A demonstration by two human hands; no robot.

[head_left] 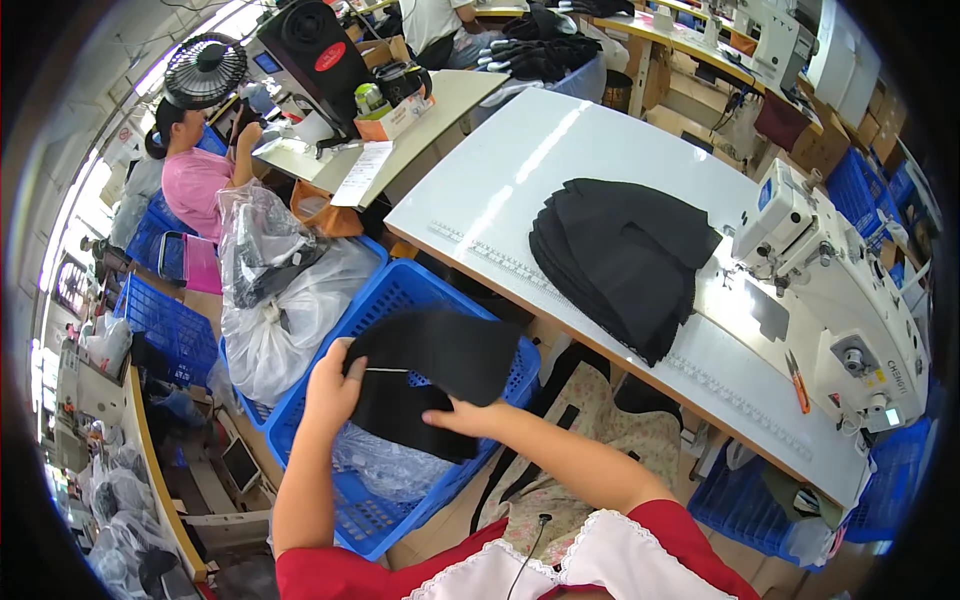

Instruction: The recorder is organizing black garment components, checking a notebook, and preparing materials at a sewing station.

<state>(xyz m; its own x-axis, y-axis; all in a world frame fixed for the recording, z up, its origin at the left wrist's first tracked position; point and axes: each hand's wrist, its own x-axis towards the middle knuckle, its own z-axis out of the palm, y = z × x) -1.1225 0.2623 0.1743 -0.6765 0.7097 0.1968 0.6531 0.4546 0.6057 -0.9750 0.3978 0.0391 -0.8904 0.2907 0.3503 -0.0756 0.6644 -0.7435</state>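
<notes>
My left hand grips the left edge of a curved black fabric piece, its thumb on top. The lower edge of the piece is pinched by my right hand, fingers partly hidden beneath it. The cloth is held folded or doubled above a blue plastic basket, and a thin white line shows between its upper and lower parts. Whether it is one piece or two I cannot tell. On the white table, to the right, lies a fanned stack of similar black fabric pieces.
A white sewing machine stands at the table's right end, with orange-handled snips near it. Clear plastic bags fill a second basket at left. Farther left a person in pink sits by another machine.
</notes>
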